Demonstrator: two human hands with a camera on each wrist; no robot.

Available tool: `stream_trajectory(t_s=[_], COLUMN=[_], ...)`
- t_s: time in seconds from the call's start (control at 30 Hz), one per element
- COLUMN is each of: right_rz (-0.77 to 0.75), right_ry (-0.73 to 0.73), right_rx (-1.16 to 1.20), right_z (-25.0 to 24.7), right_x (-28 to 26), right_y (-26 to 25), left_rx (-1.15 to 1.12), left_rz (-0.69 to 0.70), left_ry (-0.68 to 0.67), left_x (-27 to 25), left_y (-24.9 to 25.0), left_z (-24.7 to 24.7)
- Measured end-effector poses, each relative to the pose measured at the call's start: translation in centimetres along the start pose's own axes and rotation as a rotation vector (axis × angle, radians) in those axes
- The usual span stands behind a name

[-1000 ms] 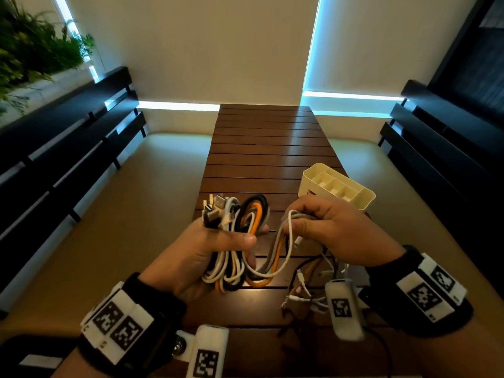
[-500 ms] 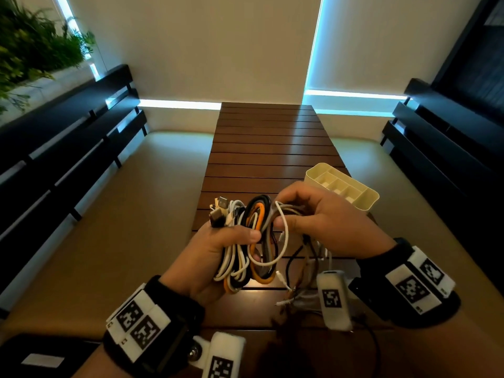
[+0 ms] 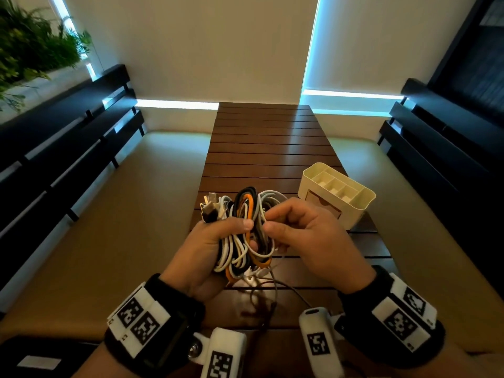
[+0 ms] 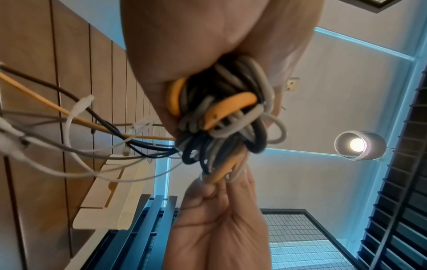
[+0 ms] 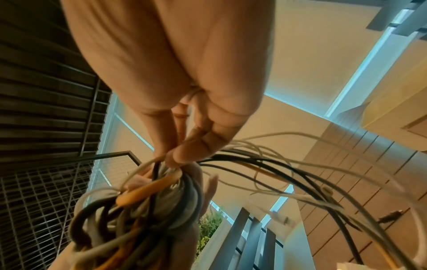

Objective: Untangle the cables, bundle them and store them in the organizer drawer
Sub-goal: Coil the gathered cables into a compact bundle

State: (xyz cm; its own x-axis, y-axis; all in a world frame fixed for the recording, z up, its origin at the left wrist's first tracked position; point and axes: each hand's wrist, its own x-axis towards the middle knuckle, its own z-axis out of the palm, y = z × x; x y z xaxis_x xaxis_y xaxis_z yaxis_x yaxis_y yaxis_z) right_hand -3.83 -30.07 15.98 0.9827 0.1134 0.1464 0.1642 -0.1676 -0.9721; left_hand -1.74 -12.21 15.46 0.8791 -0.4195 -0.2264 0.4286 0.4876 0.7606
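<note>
- Currently the left hand (image 3: 207,249) clenches the coiled cable bundle (image 3: 246,230).
- Beside it, the right hand (image 3: 308,238) pinches one white cable (image 3: 263,214).
- Advice: wind snugly, keeping loose ends clear.

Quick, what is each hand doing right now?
Left hand: grips the cable bundle.
Right hand: pinches strands of that bundle with its fingertips.

Cables (image 3: 245,227) above table (image 3: 261,148); organizer (image 3: 338,192) right.
</note>
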Motion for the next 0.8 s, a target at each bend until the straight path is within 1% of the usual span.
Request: stream_trajectory(t_s=[0.1, 0.27, 0.4, 0.43, 0.53, 0.6, 0.7, 0.8], right_rz=[0.000, -0.031, -0.190, -0.208, -0.199, -0.247, -0.318, -0.383], right_ry=[0.000, 0.011, 0.057, 0.062, -0.005, -0.053, -0.045, -0.008], right_rx=[0.051, 0.017, -0.188, -0.211, -0.301, -0.416, -0.536, -0.639], right_z=[0.1, 0.6, 1.3, 1.4, 1.4, 1.5, 1.7, 1.7], right_x=[-0.3, -0.8, -1.2, -1.1, -1.3, -1.8, -2.3, -2.0], right_y=[-0.3, -0.4, -0.4, -0.4, 0.0, 0.5, 1.0, 1.1], left_rx=[0.029, -0.009, -0.047, -0.062, -0.031, 0.065, 0.160, 0.169], left_rz=[-0.002, -0.006, 0.002, 0.004, 0.038, 0.091, 0.134, 0.163], left_ry=[-0.017, -0.010, -0.005, -0.011, -0.023, -0.014, 0.035, 0.107], left_x=[-0.3, -0.5, -0.4, -0.4, -0.3, -0.3, -0.1, 0.0], left_y=[-0.1, -0.7, -1.1, -1.1, -0.8, -0.6, -0.7, -0.9], left_z=[0.3, 0.6, 0.8, 0.8, 1.0, 1.4, 1.8, 1.9])
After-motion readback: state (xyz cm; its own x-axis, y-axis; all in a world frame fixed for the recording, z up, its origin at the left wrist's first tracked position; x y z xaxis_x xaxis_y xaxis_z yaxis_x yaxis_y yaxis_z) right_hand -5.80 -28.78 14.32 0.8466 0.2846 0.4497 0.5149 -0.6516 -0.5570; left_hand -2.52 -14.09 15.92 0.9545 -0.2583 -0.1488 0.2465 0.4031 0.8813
